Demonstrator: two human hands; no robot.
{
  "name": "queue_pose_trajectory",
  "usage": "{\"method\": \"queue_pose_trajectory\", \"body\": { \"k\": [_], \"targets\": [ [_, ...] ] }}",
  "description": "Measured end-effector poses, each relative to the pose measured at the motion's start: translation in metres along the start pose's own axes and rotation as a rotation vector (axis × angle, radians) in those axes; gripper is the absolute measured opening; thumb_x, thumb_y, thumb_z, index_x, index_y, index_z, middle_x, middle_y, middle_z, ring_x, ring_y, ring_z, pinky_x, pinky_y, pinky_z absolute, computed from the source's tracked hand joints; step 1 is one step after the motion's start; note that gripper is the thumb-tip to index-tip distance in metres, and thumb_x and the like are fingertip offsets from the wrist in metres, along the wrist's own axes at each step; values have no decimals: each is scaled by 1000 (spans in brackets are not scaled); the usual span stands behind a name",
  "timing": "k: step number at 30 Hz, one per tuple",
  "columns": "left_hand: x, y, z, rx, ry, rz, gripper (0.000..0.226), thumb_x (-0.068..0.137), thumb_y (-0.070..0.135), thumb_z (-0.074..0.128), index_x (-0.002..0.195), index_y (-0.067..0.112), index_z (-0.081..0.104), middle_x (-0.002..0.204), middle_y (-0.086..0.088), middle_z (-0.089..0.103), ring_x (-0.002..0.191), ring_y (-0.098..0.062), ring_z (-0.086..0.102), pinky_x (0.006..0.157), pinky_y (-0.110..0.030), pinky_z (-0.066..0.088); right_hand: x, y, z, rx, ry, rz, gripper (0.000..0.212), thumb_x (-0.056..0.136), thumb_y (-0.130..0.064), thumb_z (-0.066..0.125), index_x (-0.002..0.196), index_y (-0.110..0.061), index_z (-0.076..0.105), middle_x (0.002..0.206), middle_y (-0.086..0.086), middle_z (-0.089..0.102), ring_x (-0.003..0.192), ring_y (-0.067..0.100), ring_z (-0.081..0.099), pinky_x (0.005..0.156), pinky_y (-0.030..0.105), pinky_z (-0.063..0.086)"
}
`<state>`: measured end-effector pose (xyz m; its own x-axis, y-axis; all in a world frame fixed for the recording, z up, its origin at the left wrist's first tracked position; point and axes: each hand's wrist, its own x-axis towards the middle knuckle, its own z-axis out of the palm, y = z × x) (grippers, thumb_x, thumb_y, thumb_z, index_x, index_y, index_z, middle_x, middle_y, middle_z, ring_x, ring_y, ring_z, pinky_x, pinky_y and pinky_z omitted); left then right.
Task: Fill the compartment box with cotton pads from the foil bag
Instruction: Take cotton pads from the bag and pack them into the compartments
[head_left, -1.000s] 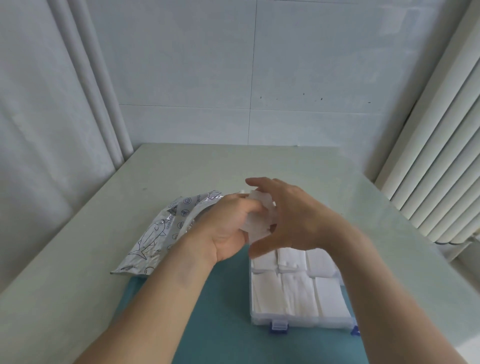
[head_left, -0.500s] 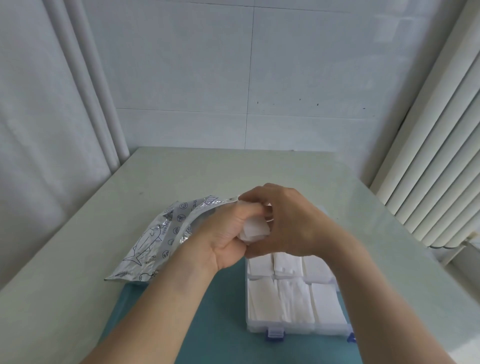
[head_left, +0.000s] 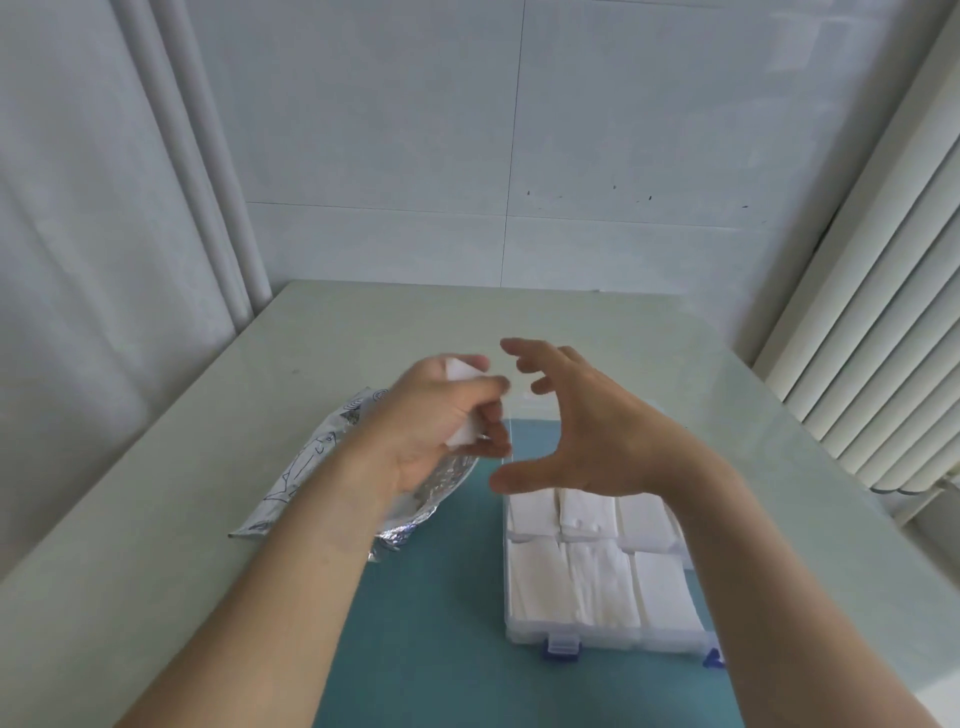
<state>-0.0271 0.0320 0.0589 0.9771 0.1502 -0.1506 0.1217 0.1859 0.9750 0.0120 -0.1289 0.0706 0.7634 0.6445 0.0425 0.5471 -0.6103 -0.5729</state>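
Observation:
My left hand (head_left: 441, 415) is raised above the table and grips a small stack of white cotton pads (head_left: 464, 434). Just right of it, my right hand (head_left: 587, 431) hovers with fingers spread and holds nothing. Below my right hand lies the clear compartment box (head_left: 597, 636), its visible compartments packed with white pads; its far part is hidden by the hand. The silver foil bag (head_left: 311, 467) with printed drawings lies flat to the left, partly under my left forearm.
A teal mat (head_left: 431, 623) lies under the box and the bag's near corner on a pale table (head_left: 571, 322). White curtains hang on the left and a ribbed radiator stands at the right, close to the table's edges.
Both hands held the pads together before. Now my right hand has let go and opened, moving slightly right, while my left hand keeps the stack.

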Motion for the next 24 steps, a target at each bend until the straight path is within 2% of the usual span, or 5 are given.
{"method": "queue_pose_trajectory", "body": {
  "k": [5,9,15,20,24],
  "targets": [
    [2,20,-61,421,242,157,17,93,14,64,79,4,63,58,-6,53,35,-12,35,38,-16,28,7,-9,23,70,33,82,25,88,-27,72,112,-22,73,101,-8,72,92,7,69,88,28,56],
    [-8,33,-83,297,295,252,7,91,9,65,85,8,65,63,-5,53,40,-14,33,41,-18,23,19,-34,63,137,98,72,22,89,-20,67,110,-18,73,99,0,72,92,15,69,82,24,55],
    [-5,27,-111,356,555,342,3,83,17,72,80,17,70,59,2,55,43,-12,42,47,-20,34,31,-58,82,143,378,31,22,87,-28,71,107,-23,61,104,-7,59,78,1,60,64,2,38],
    [-1,17,-141,692,421,36,36,72,46,85,85,15,70,55,3,57,43,-14,46,51,-22,38,28,-68,96,98,466,-115,32,86,-30,74,116,-23,65,109,-6,47,95,9,51,83,13,39],
    [3,12,-142,929,320,-55,38,74,38,84,86,3,74,56,-5,55,50,-21,47,54,-25,36,36,-71,101,-126,374,-384,11,91,-15,64,96,-11,74,110,6,63,104,22,57,86,23,43]
  ]
}}
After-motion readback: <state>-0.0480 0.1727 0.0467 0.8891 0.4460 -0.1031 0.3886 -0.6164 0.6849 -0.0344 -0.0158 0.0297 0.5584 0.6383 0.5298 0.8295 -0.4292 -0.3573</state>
